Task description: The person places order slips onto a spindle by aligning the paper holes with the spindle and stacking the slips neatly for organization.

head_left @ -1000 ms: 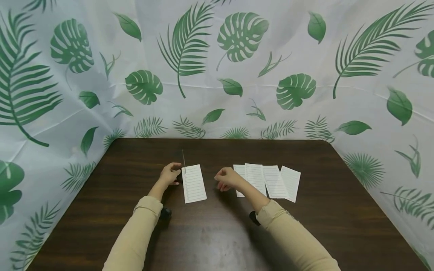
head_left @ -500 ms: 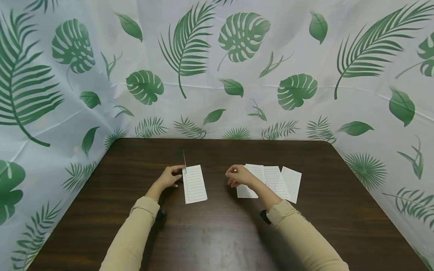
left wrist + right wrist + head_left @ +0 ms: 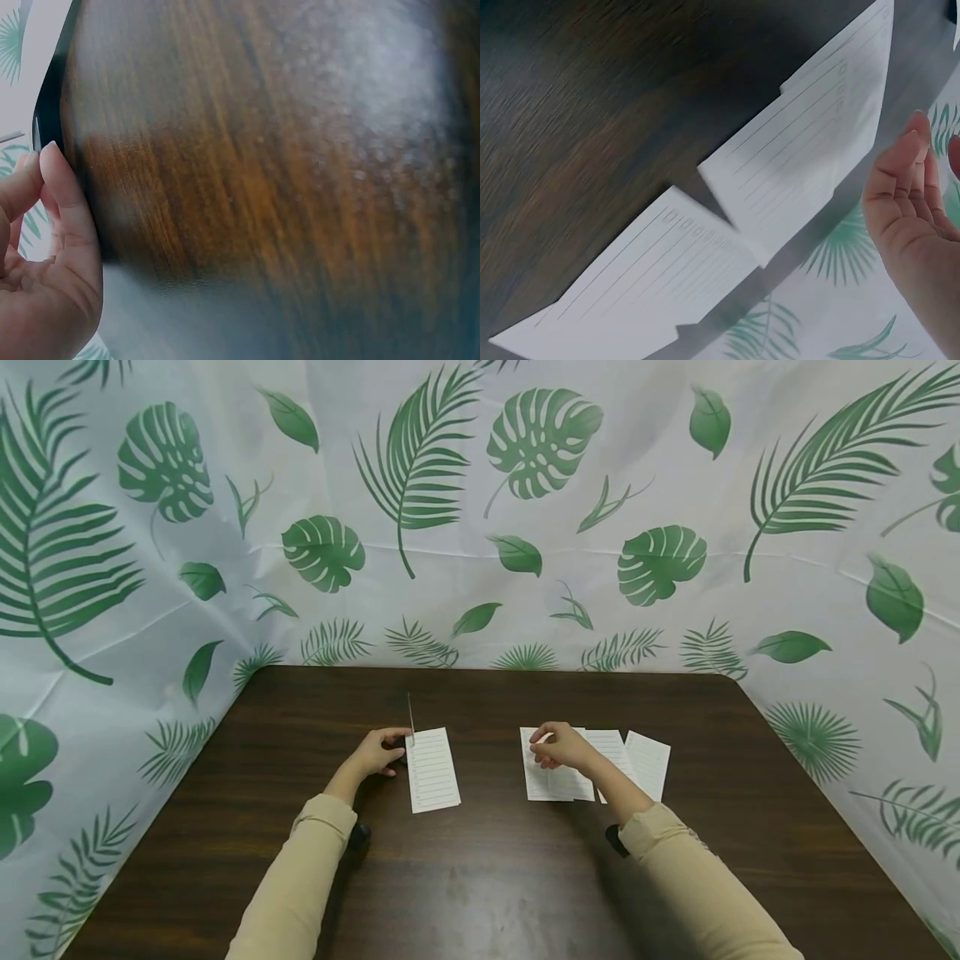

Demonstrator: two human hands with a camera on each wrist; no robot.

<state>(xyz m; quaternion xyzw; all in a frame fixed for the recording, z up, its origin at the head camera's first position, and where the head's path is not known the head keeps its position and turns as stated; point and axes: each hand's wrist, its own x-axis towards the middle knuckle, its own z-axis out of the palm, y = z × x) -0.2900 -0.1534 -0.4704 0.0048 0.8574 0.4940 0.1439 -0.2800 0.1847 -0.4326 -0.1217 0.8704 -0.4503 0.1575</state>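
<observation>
Left of centre in the head view, a small stack of white lined cards [image 3: 435,772] has a thin upright receipt spike [image 3: 410,718] at its top left corner. My left hand [image 3: 372,753] holds the spike's dark base at its left side; in the left wrist view, thumb and forefinger [image 3: 69,180] meet at its black edge. Most of the base is hidden under the cards. Farther right, my right hand [image 3: 566,748] hovers over a row of overlapping lined cards [image 3: 558,785]. Its fingers are loosely bent, with nothing visible between them. Checkboxes line these cards [image 3: 795,142] in the right wrist view.
The rightmost card [image 3: 648,760] in the row lies tilted and is partly covered by the right forearm. A dark wooden table [image 3: 480,868] carries everything, and a leaf-patterned white cloth [image 3: 480,568] hangs behind its far edge.
My right hand has moved right, from beside the spike's stack to over the row of cards. My left hand stays at the base, its forefinger now nearer the spike.
</observation>
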